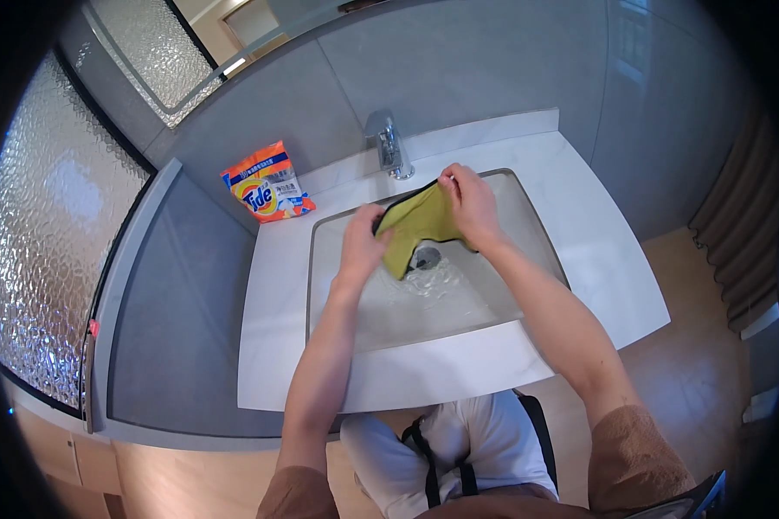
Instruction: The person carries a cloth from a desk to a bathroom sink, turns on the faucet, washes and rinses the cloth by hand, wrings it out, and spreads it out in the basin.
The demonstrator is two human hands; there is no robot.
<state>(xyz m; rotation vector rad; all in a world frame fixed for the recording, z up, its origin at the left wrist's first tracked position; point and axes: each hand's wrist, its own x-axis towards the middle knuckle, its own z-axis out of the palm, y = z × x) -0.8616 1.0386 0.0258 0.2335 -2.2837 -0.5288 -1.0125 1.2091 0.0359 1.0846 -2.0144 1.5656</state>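
Note:
A yellow-green cloth (426, 218) with a dark edge is stretched between my two hands above the sink basin (355, 320). My left hand (363, 245) is closed on the cloth's left side, and my right hand (471, 206) pinches its upper right corner. The lower edge of the cloth hangs over the basin beside the round drain (426, 257). Water ripples around the drain. Just behind the cloth stands the chrome faucet (392, 147); the cloth and hands hide whether water runs from it.
An orange detergent bag (268, 183) stands at the back left of the white countertop (424, 381). A grey tiled wall (467, 69) rises behind the faucet. Textured glass (56, 233) is on the left, and a brown curtain (744, 216) hangs at the far right.

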